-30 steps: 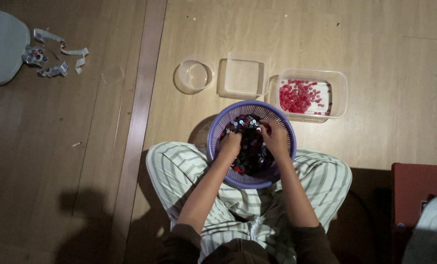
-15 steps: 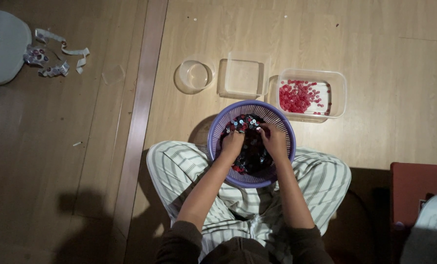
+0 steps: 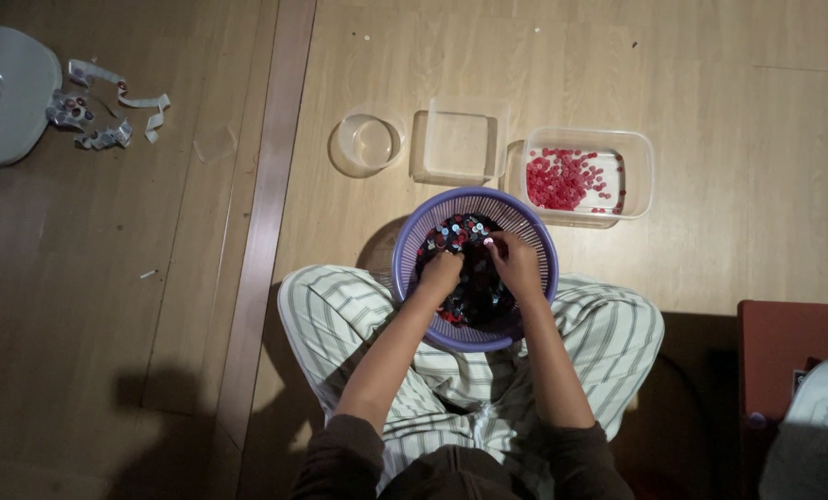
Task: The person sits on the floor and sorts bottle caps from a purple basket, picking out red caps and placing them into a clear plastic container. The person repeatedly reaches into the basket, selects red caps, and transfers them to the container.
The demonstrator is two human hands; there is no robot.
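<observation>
Wooden flooring (image 3: 729, 83) spreads around me, pale on my side of a long raised strip (image 3: 266, 241) and darker beyond it, where a white round base (image 3: 6, 93) and some scraps of torn paper tape (image 3: 108, 111) lie well apart from me. A reddish-brown box (image 3: 784, 370) sits at my right. I sit cross-legged in striped trousers (image 3: 340, 315), and the purple slatted basket (image 3: 525, 231) rests against my legs, full of small dark, red and pale buttons (image 3: 465, 231). Beyond it stand three clear containers in a row: a rectangular tub (image 3: 641, 176) holding red buttons (image 3: 562, 176), a square one (image 3: 460, 139) and a round one (image 3: 370, 141), both showing nothing inside.

Both hands are down in the basket. My left hand (image 3: 440, 275) is curled into the heap; I cannot tell what it holds. My right hand (image 3: 516, 264) pinches narrowly, apparently on one pale button at the fingertips (image 3: 490, 243). I judge this a picking-out step; a clean lift calls for a firm pinch.
</observation>
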